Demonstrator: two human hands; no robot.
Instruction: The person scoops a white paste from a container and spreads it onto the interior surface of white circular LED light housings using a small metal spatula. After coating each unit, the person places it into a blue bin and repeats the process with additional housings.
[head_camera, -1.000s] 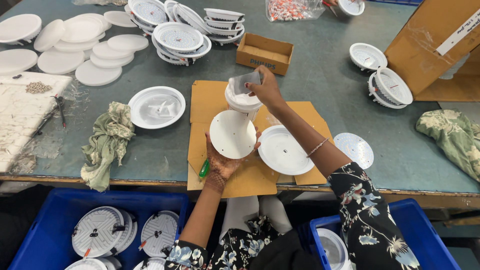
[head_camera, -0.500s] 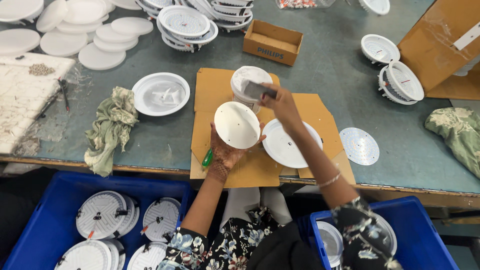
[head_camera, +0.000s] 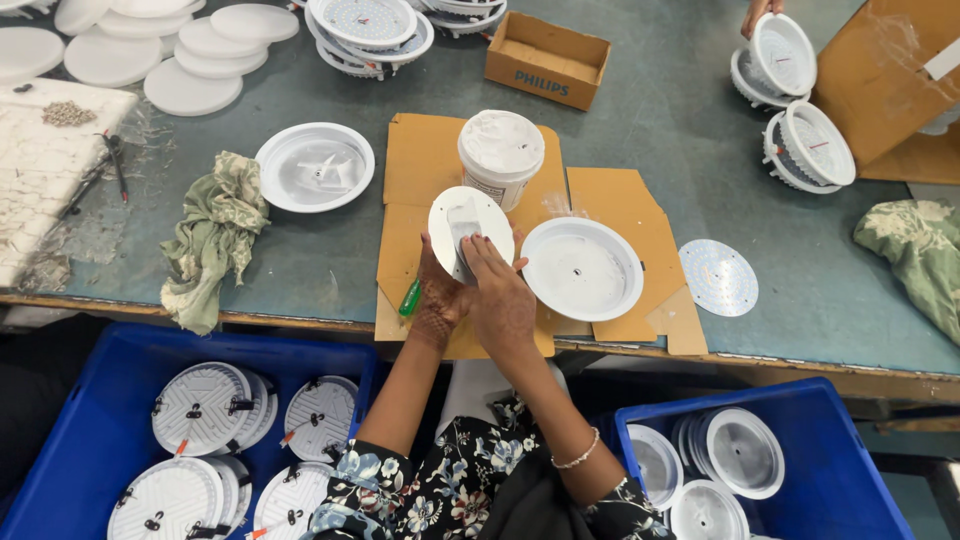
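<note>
White round disc (head_camera: 470, 228) — gripped in left-hand fingers (head_camera: 432, 290), right-hand fingers (head_camera: 480, 255) pressing a scraper (head_camera: 462, 222) across it.

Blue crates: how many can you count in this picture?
2. One blue crate sits lower left under the table edge; the other sits lower right. Both hold round white lamp parts. More may lie outside view.

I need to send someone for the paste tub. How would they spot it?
On the cardboard sheet at the table's near edge, just beyond the left hand, stands a white tub. It alone is tall and filled with white paste; its neighbours are flat discs and shallow dishes.
</note>
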